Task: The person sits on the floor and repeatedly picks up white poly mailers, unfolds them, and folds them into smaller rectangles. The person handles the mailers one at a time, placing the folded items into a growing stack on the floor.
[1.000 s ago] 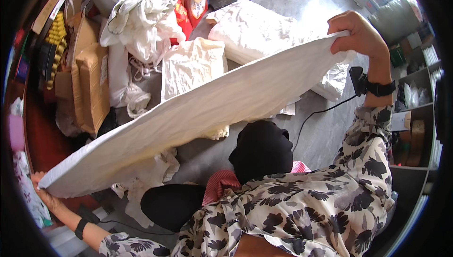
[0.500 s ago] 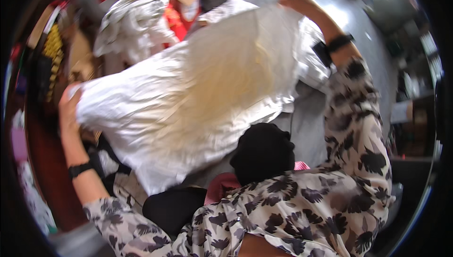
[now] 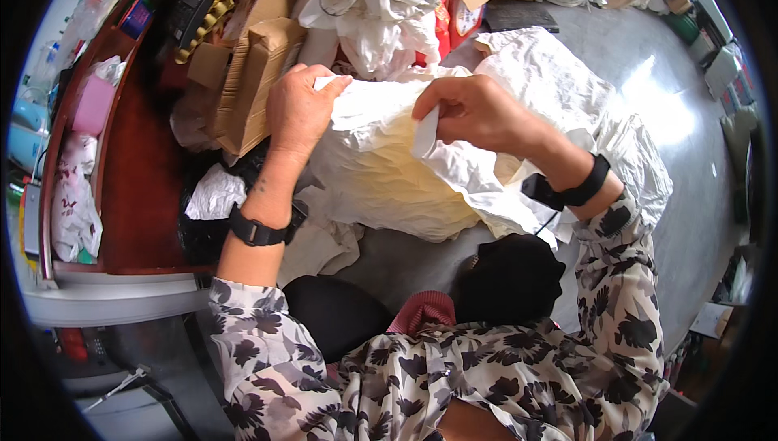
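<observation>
Between my two hands hangs a white cloth (image 3: pixel 389 178) with a broad yellowish patch, its lower part bunched in folds above the floor. My left hand (image 3: pixel 301 109) pinches its upper edge between thumb and fingers. At the right, my right hand (image 3: pixel 474 113) has its fingers closed on another part of the edge, and a white flap hangs below them. The hands are a short way apart at about the same height. Behind and to the right, another white cloth (image 3: pixel 559 76) is spread on the floor.
A heap of white fabric (image 3: pixel 381 4) sits at the back, beside an open cardboard box (image 3: pixel 263 76). Dark red wooden furniture (image 3: pixel 138 214) stands at the left. My black-clad knees (image 3: pixel 510 279) are below the cloth, near a beige cloth (image 3: pixel 324 234) on the left.
My hands have come much closer together: the left moved right, the right moved left and lower. The cloth, stretched wide before, now hangs gathered. The view has shifted leftward.
</observation>
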The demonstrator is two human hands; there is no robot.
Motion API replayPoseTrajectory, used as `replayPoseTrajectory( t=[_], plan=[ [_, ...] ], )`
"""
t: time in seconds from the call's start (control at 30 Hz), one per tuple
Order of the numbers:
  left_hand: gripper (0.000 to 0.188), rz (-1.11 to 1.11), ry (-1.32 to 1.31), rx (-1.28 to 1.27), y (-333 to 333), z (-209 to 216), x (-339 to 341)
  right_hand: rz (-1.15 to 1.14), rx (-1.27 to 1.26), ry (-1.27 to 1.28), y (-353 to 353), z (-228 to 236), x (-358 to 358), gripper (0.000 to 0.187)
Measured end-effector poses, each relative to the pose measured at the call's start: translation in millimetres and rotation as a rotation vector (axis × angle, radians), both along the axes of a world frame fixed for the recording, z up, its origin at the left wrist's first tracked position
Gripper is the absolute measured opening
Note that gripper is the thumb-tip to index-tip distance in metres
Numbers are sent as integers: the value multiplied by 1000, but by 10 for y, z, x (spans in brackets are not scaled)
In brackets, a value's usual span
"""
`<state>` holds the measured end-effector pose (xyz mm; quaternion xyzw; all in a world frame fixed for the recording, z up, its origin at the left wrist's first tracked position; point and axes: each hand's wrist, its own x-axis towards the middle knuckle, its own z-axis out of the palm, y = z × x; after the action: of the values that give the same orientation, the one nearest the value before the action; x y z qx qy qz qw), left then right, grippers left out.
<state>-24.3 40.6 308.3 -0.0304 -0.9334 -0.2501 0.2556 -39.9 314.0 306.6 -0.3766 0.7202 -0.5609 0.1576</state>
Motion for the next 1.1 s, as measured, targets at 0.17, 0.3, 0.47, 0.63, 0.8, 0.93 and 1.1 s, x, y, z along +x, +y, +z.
replayPoseTrajectory(
  t=[0.17, 0.3, 0.47, 0.63, 0.8, 0.93, 1.1],
  plan=[
    [27, -55, -284, 800, 79, -181, 285, -125, -34, 838, -611, -66, -23, 15],
    [25, -138, -329, 1196, 135, -212, 415, -42, -62, 633, -831, -51, -110, 17],
    [24, -102, -394, 1288, 116, -175, 535, 30, 19, 141, -943, -69, -141, 20],
    [23, -164, -369, 1281, 29, -186, 599, 15, -29, 74, -975, -111, -154, 19],
    [22, -211, -366, 1234, -2, -142, 615, 7, -53, -2, -980, -60, -154, 18],
    [26, -212, -328, 1253, 80, -109, 655, -9, 3, 62, -972, -23, -111, 19],
    [34, -247, -298, 1324, 185, -66, 804, -87, 11, 82, -983, -46, -38, 18]
  ],
)
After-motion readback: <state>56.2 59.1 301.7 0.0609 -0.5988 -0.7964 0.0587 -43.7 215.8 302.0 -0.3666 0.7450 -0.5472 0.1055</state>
